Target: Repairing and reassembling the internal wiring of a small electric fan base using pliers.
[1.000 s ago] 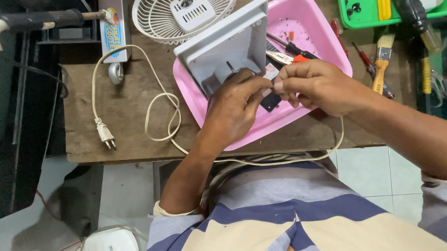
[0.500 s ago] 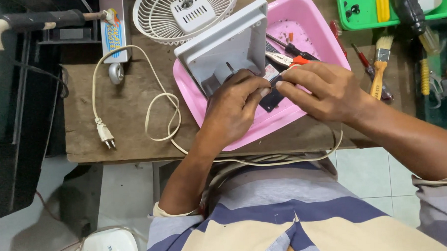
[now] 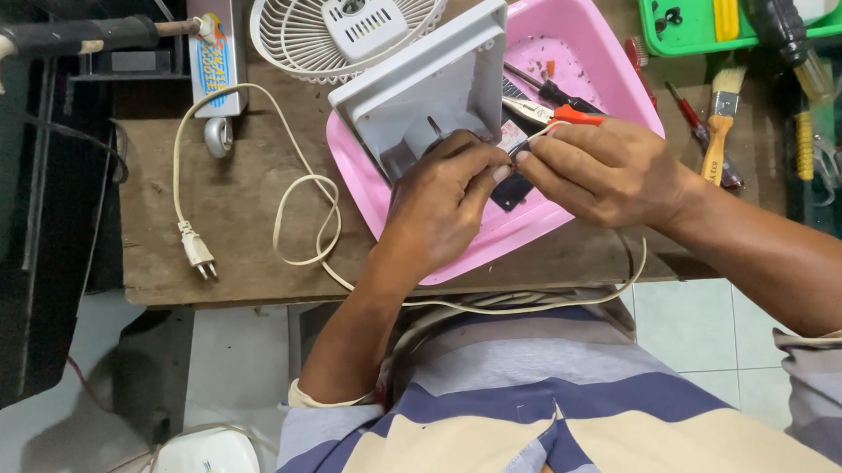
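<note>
Pink plastic tub (image 3: 610,48) served as the landmark: over its near rim, the left hand (image 3: 438,203) and right hand (image 3: 610,169) pinched a small black part (image 3: 513,188) with thin wires, fingers narrowly closed on it. It looked light and fragile, best held by its edges. Left of the tub lay an upright blue-and-white rectangular packet (image 3: 217,57).
</note>
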